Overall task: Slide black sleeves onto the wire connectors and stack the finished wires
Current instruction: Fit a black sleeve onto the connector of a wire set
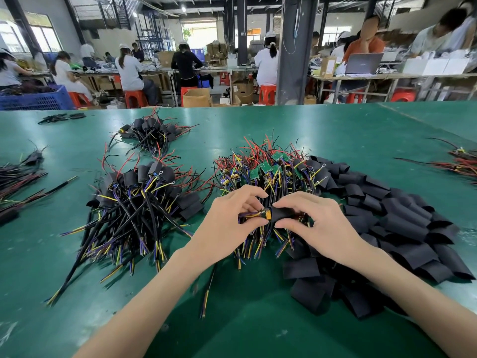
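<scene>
The left hand [227, 218] pinches a wire bundle [251, 215] at its yellow connector [268, 215], while the right hand [309, 218] grips a black sleeve [282, 213] partly over that connector. Behind lies the unsleeved pile [265, 171]; loose sleeves [387, 218] sit right, finished wires [139, 200] left, on the green table [232, 319].

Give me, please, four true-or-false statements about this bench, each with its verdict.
1. The right hand holds a black sleeve. True.
2. The left hand is empty. False: it pinches a wire near its connector.
3. The pile of loose sleeves lies left of the hands. False: it lies to their right.
4. The stack of sleeved wires lies left of the hands. True.
</scene>
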Demonstrator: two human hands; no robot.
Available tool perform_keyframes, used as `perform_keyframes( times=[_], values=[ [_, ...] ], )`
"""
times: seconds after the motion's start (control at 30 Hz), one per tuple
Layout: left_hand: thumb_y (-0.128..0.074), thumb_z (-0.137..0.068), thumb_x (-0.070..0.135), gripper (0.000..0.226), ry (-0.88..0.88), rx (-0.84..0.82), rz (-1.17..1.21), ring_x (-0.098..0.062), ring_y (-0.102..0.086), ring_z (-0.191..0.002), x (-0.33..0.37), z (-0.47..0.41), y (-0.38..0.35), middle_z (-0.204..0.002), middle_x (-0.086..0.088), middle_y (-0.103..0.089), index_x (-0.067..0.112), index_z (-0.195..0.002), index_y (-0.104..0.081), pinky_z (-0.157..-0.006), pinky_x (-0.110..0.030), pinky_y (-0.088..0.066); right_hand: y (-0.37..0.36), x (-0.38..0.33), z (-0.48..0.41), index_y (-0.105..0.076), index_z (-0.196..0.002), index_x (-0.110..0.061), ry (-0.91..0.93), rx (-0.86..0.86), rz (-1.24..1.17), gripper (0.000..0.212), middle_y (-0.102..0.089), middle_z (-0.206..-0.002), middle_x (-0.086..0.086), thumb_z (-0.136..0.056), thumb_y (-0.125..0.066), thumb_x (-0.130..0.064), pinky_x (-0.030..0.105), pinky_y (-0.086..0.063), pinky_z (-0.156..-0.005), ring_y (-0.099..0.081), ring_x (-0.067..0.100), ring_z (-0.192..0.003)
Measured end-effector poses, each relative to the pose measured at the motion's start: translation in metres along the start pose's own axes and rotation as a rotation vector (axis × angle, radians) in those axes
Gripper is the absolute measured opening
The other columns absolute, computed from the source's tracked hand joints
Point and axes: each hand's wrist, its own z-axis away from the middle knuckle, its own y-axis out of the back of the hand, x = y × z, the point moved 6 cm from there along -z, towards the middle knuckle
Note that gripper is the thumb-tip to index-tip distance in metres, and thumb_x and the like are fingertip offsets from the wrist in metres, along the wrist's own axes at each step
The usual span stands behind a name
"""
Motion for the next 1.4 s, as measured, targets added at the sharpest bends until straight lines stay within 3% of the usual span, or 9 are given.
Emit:
perform_keyframes(
  times=[0.17, 0.37, 0.53, 0.63, 0.77, 0.97, 1.4],
  values=[
    [-0.08, -0.071, 0.006, 0.043, 0.014, 0.01, -0.007, 0.006, -0.058, -0.079, 0.0, 0.001, -0.002, -0.084, 0.013, -0.063, 0.02, -0.107, -0.062, -0.077, -0.003, -0.041, -0.005, -0.008, 0.001, -0.067, -0.107, -0.008, 0.069, -0.057, 0.148, 0.029, -0.064, -0.106, -0.001, -0.082, -0.071, -0.021, 0.028, -0.047, -0.083, -0.061, 0.014, -0.093],
    [-0.08, -0.07, 0.004, 0.043, 0.006, 0.056, -0.004, 0.007, -0.059, -0.078, 0.002, 0.003, -0.002, -0.079, 0.014, -0.064, 0.018, -0.107, -0.063, -0.08, -0.005, -0.044, -0.007, -0.02, 0.001, -0.067, -0.104, -0.004, 0.124, -0.055, 0.241, 0.025, -0.065, -0.103, 0.005, -0.083, -0.066, -0.017, 0.04, -0.054, -0.076, -0.065, 0.026, -0.088],
    [-0.077, -0.072, -0.002, 0.051, 0.076, 0.057, 0.189, -0.003, -0.065, -0.078, 0.003, 0.0, 0.002, -0.082, 0.009, -0.069, 0.032, -0.107, -0.06, -0.08, -0.015, -0.05, -0.005, -0.012, 0.001, -0.066, -0.106, -0.007, 0.007, -0.014, 0.122, 0.028, -0.064, -0.104, 0.001, -0.08, -0.073, -0.015, 0.036, -0.048, -0.08, -0.062, 0.019, -0.091],
    [-0.073, -0.076, -0.005, 0.051, 0.133, 0.044, 0.301, -0.01, -0.067, -0.077, -0.003, -0.001, 0.005, -0.085, 0.001, -0.071, 0.027, -0.112, -0.057, -0.075, -0.014, -0.049, -0.003, -0.007, -0.001, -0.067, -0.107, -0.006, -0.019, 0.016, 0.104, 0.03, -0.064, -0.102, 0.003, -0.079, -0.074, -0.014, 0.026, -0.045, -0.082, -0.057, 0.012, -0.089],
    [-0.074, -0.075, -0.001, 0.044, 0.218, 0.05, 0.262, -0.01, -0.066, -0.068, -0.012, 0.0, 0.004, -0.075, 0.004, -0.07, 0.023, -0.109, -0.059, -0.069, -0.015, -0.048, -0.005, -0.007, 0.0, -0.068, -0.107, -0.005, -0.027, 0.005, 0.135, 0.029, -0.065, -0.102, 0.005, -0.08, -0.072, -0.013, 0.018, -0.041, -0.082, -0.053, 0.009, -0.088],
    [-0.073, -0.075, -0.004, 0.037, 0.221, 0.073, 0.301, -0.011, -0.063, -0.065, -0.014, 0.002, 0.0, -0.07, 0.009, -0.069, 0.019, -0.1, -0.057, -0.067, -0.014, -0.048, -0.012, -0.013, 0.002, -0.067, -0.111, -0.004, -0.006, -0.051, 0.159, 0.031, -0.065, -0.105, 0.004, -0.082, -0.07, -0.016, 0.029, -0.045, -0.082, -0.063, 0.021, -0.089],
    [-0.075, -0.074, 0.0, 0.039, 0.128, 0.111, 0.288, -0.011, -0.062, -0.062, -0.003, 0.0, 0.002, -0.074, 0.0, -0.07, 0.027, -0.089, -0.052, -0.063, -0.015, -0.048, -0.011, -0.013, -0.002, -0.062, -0.118, -0.001, -0.006, -0.119, 0.133, 0.036, -0.063, -0.103, 0.009, -0.086, -0.065, -0.016, 0.035, -0.045, -0.082, -0.061, 0.027, -0.09]
  ],
)
